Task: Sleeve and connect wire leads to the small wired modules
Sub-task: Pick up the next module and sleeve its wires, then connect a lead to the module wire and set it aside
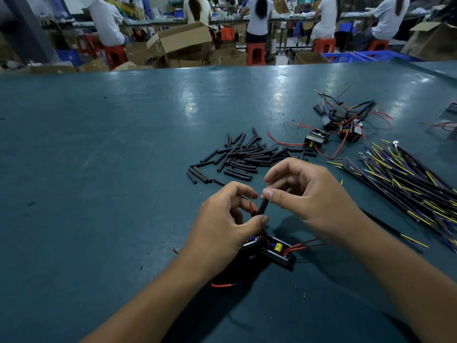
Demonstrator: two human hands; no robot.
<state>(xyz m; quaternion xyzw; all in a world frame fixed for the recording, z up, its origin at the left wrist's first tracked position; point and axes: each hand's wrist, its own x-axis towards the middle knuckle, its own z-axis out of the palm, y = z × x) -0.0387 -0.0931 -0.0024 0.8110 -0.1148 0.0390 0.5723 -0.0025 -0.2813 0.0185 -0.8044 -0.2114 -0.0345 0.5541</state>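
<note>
My right hand (306,194) pinches the top of a short black sleeve (262,206) between thumb and forefinger. My left hand (225,224) pinches the sleeve's lower end together with a thin red wire lead (250,206). Just below the hands, two small black modules (277,251) with yellow capacitors lie on the table, red leads trailing right and down. A black cable with yellow and purple ends (395,233) runs out from under my right hand.
A heap of black sleeves (242,157) lies beyond the hands on the teal table (99,169). Sleeved cables (405,174) are piled at right, more modules (341,125) at far right. Seated people and cardboard boxes fill the background.
</note>
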